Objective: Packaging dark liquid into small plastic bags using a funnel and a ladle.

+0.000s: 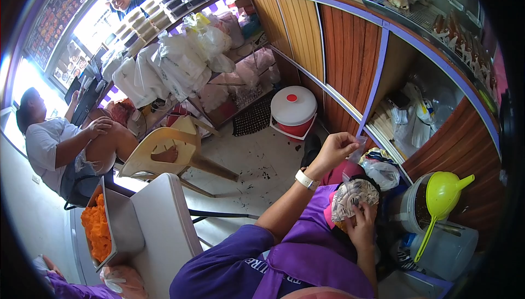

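Observation:
My left hand point(337, 151), with a white-strapped watch point(307, 179) on its wrist, is raised over my lap. Its thumb and forefinger pinch a small piece of clear plastic point(359, 150), perhaps a little bag. In my lap lies a cream cloth item point(353, 194) with a dark leaf-like pattern and pink fabric at its side, apparently a pouch. My right hand point(362, 223) grips its near edge with the fingers. What is inside it cannot be made out. A purple apron point(316, 254) covers my front.
To my right are a yellow-green funnel point(443, 194) and plastic tubs point(447, 250). A red cooler point(292, 112) and a plastic chair point(164, 151) stand ahead. At left, a metal pan of orange food point(135, 225) rests on a white table point(166, 213); a person point(57, 143) sits beyond.

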### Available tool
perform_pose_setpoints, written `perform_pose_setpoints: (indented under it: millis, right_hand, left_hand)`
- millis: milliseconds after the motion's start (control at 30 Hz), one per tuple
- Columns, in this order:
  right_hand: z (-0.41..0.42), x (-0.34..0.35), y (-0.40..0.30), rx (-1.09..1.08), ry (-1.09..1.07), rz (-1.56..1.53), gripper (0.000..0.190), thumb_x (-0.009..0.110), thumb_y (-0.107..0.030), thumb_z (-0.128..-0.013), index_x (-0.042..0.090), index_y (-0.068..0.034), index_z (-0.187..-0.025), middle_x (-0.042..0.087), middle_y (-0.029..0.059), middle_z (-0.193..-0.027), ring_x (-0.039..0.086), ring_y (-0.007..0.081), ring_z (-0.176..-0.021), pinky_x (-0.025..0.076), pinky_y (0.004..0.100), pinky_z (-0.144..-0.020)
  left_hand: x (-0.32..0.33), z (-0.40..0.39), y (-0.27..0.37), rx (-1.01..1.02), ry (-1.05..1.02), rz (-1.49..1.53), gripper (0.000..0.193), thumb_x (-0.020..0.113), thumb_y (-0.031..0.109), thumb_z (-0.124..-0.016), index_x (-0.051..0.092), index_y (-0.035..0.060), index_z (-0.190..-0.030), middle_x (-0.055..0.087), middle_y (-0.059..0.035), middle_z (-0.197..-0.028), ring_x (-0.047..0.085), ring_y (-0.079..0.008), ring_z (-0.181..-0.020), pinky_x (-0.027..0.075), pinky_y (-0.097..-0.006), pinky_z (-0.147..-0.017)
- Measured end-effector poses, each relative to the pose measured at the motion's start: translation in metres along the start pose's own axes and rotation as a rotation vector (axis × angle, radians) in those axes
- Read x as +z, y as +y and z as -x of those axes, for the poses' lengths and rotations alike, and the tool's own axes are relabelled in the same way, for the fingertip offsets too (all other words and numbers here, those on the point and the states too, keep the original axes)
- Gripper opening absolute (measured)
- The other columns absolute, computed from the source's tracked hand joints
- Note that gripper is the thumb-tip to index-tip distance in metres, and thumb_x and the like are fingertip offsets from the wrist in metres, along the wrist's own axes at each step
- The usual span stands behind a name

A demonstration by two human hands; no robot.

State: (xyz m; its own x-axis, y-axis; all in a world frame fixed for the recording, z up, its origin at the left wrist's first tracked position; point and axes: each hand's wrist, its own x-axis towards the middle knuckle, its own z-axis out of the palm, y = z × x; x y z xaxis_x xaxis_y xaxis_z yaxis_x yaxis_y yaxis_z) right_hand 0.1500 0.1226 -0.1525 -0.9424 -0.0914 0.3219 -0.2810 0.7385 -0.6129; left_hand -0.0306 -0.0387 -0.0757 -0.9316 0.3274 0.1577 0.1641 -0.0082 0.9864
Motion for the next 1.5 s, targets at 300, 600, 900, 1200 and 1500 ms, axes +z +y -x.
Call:
perform_pose_setpoints:
  millis: [300, 600, 900, 1200, 1500]
  right_hand:
    - [0.01, 0.023, 0.015, -0.043, 0.003, 0.261, 0.044, 0.051, -0.036, -0.078, 0.053, -0.009, -0.112, 0.036, 0.0197, -0.13, 0.03, 0.0404, -0.12, 0.022, 0.054, -0.096]
    - [0.008, 0.023, 0.013, -0.034, -0.056, 0.267, 0.046, 0.05, -0.036, -0.078, 0.05, -0.013, -0.118, 0.032, 0.0196, -0.134, 0.028, 0.0417, -0.121, 0.021, 0.0553, -0.097]
    - [0.006, 0.022, 0.012, -0.03, -0.064, 0.263, 0.047, 0.05, -0.035, -0.077, 0.049, -0.013, -0.118, 0.032, 0.0202, -0.133, 0.028, 0.0417, -0.121, 0.021, 0.0557, -0.097]
    - [0.007, 0.021, 0.011, -0.025, -0.078, 0.29, 0.048, 0.052, -0.034, -0.076, 0.049, -0.013, -0.119, 0.031, 0.0196, -0.133, 0.028, 0.0409, -0.122, 0.021, 0.0559, -0.096]
    - [0.008, 0.023, 0.012, -0.033, -0.04, 0.258, 0.047, 0.053, -0.032, -0.075, 0.05, -0.013, -0.118, 0.032, 0.0186, -0.133, 0.029, 0.0407, -0.121, 0.021, 0.055, -0.097]
  left_hand:
    - [0.004, -0.001, 0.0, -0.016, 0.0, 0.048, 0.012, 0.059, 0.01, -0.083, 0.057, -0.001, -0.079, 0.054, 0.0031, -0.067, 0.045, -0.0028, -0.062, 0.038, -0.0193, -0.053]
    - [-0.001, -0.002, 0.008, -0.013, 0.0, 0.059, 0.012, 0.06, 0.009, -0.082, 0.057, -0.0022, -0.081, 0.057, 0.0007, -0.072, 0.049, -0.0039, -0.067, 0.042, -0.021, -0.06]
    - [-0.001, -0.002, 0.009, 0.0, -0.009, 0.066, 0.012, 0.06, 0.01, -0.082, 0.057, -0.002, -0.08, 0.057, 0.0004, -0.072, 0.049, -0.0042, -0.068, 0.042, -0.0206, -0.061]
    - [-0.007, -0.002, 0.006, -0.025, -0.028, 0.082, 0.01, 0.059, 0.008, -0.083, 0.058, -0.0019, -0.084, 0.06, -0.0002, -0.078, 0.053, -0.0046, -0.072, 0.044, -0.0197, -0.066]
    - [-0.017, 0.005, 0.011, -0.017, -0.005, 0.12, 0.009, 0.059, 0.006, -0.082, 0.059, -0.0019, -0.085, 0.06, -0.0011, -0.08, 0.053, -0.0056, -0.074, 0.044, -0.0205, -0.069]
